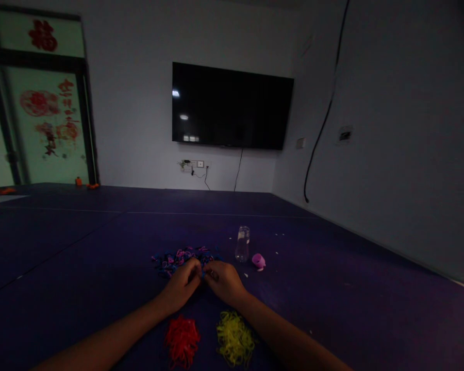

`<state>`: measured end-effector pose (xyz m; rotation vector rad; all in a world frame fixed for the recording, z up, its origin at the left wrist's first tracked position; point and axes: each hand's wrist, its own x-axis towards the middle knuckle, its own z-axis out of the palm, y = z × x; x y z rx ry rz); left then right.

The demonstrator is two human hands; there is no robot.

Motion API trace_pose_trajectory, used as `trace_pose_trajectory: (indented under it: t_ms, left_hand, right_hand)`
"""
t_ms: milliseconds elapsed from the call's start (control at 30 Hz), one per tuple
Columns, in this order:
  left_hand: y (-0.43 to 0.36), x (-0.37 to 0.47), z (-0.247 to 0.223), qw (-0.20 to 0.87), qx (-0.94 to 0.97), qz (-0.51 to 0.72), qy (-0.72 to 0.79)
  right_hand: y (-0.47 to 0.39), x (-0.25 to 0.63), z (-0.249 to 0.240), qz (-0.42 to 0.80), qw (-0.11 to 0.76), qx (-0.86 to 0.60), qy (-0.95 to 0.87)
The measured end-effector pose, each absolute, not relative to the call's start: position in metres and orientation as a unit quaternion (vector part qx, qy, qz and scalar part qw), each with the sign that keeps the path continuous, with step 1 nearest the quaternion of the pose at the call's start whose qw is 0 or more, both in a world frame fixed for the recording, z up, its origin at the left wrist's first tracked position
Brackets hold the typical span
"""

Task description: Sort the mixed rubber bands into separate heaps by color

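Note:
My left hand (184,282) and my right hand (224,281) meet fingertip to fingertip at the near edge of a loose pile of blue, pink and dark rubber bands (178,257). A small bit of blue band (203,274) shows between the pinched fingers; which hand grips it more is hard to make out. Both hands are closed. Nearer to me lie a heap of red rubber bands (182,341) by my left forearm and a heap of yellow rubber bands (235,339) by my right forearm.
Beyond my right hand a clear bottle (242,245) stands upright, with a pink cap-like piece (259,261) beside it. Small white scraps (246,275) dot the purple surface (100,247). A television (232,105) hangs on the far wall; a dark cable (320,134) hangs at right.

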<state>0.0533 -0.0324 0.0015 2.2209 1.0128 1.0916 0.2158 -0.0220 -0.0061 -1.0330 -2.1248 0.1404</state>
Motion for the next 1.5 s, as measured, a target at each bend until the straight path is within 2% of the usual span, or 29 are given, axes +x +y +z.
trace_pose_trajectory:
  t_ms: [533,1000,1500]
  left_hand:
    - [-0.037,0.056,0.002,0.178,0.809,0.410,0.381]
    - [-0.043,0.055,0.008,0.179,0.790,0.446,0.381]
    - [-0.045,0.054,0.005,0.107,0.815,0.458,0.340]
  right_hand:
    - [-0.024,0.216,-0.004,0.035,0.391,-0.423,-0.817]
    - [-0.021,0.216,-0.006,0.037,0.386,-0.428,-0.816]
    - [-0.023,0.217,-0.004,0.037,0.397,-0.448,-0.801]
